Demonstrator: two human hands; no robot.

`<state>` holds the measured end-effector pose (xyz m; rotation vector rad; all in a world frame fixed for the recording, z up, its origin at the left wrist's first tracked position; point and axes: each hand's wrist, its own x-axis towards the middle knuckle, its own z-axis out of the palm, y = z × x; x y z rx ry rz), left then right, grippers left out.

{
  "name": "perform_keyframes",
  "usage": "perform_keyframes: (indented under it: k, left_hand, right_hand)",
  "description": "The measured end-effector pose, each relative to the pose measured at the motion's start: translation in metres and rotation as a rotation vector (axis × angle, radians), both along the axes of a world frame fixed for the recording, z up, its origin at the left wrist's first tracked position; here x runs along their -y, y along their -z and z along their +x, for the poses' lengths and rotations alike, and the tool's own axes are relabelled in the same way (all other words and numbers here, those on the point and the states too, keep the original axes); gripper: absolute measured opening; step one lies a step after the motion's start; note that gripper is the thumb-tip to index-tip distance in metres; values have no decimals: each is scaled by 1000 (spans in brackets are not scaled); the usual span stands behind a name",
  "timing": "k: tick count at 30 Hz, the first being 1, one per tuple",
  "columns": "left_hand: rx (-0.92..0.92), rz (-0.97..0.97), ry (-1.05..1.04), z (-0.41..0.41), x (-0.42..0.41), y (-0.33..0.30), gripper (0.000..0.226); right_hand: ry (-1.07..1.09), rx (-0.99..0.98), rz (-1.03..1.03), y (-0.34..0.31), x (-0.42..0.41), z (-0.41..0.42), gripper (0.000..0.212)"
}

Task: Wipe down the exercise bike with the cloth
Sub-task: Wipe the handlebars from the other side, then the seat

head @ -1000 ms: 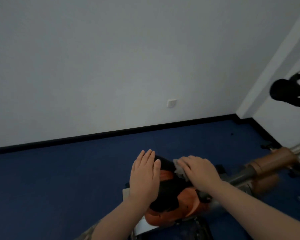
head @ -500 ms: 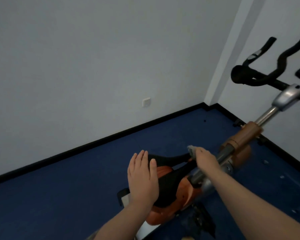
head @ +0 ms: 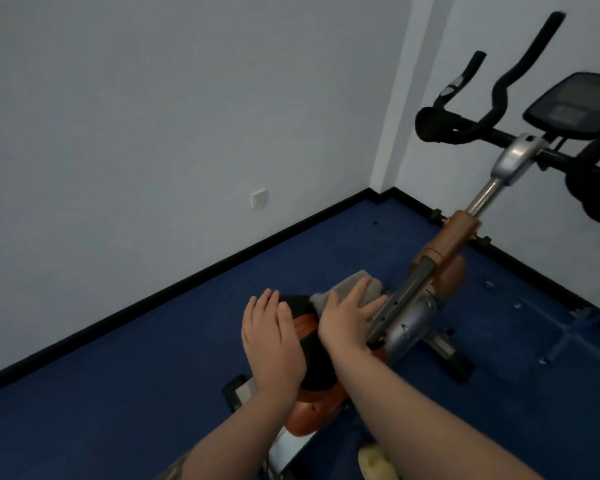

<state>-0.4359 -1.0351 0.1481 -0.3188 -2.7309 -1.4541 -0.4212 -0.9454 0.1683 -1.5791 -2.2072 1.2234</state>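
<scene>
Left hand [head: 272, 344] lies flat with straight fingers on the black seat [head: 317, 362], hiding most of it, right hand [head: 347, 315] presses the grey cloth [head: 347, 287] onto the seat's nose, which points toward the exercise bike's [head: 440, 258] handlebars [head: 465, 123], partly cut off right.

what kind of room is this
Probably a small home or workout room: an exercise bike with black handlebars and a console stands in a corner on a blue floor, against bare white walls.

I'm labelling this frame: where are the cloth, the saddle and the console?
cloth [head: 347, 289]: head view, grey fold above the fingers.
saddle [head: 317, 362]: head view, black top between the wrists.
console [head: 568, 105]: head view, middle of the screen.
</scene>
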Motion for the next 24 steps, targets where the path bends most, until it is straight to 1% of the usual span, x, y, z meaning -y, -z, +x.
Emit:
perform_keyframes:
  k: [1, 2, 5, 8, 10, 12, 14, 16, 18, 20, 22, 24]
  left_hand:
    - [19, 53, -10, -1, 1, 1, 42]
    - [21, 67, -6, -2, 3, 3, 39]
    - [-42, -13, 41, -4, 7, 10, 37]
    - [10, 78, 34, -5, 6, 6, 41]
    - [-3, 64, 50, -4, 7, 2, 45]
    - [-30, 21, 75, -3, 9, 1, 49]
    - [-38, 24, 72, -4, 10, 2, 55]
    - [-44, 22, 81, -5, 11, 3, 59]
    - [-37, 11, 92, -5, 10, 5, 52]
    - [-15, 38, 86, -6, 10, 4, 44]
    - [-4, 48, 90, -4, 10, 3, 44]
    - [-19, 43, 102, -3, 11, 3, 51]
  right_hand:
    - [-52, -23, 23, 5, 15, 10, 67]
    - [-104, -53, 43, 10, 28, 20, 66]
    - [-188, -93, 41, 17, 40, 35, 64]
    - [-93, -61, 16, 2, 22, 18, 64]
    - [-52, -58, 16, -5, 16, 11, 63]
    - [-112, -53, 42, -1, 25, 18, 63]
    - [-220, -70, 74, 11, 43, 36, 62]
    - [-272, -76, 50, 19, 57, 49, 60]
    - [-267, -48, 58, 18, 55, 45, 60]
    - [-237, -26, 99, 9, 43, 33, 61]
    - [-207, -9, 112, 2, 34, 24, 62]
    - [-201, -11, 114, 4, 36, 26, 62]
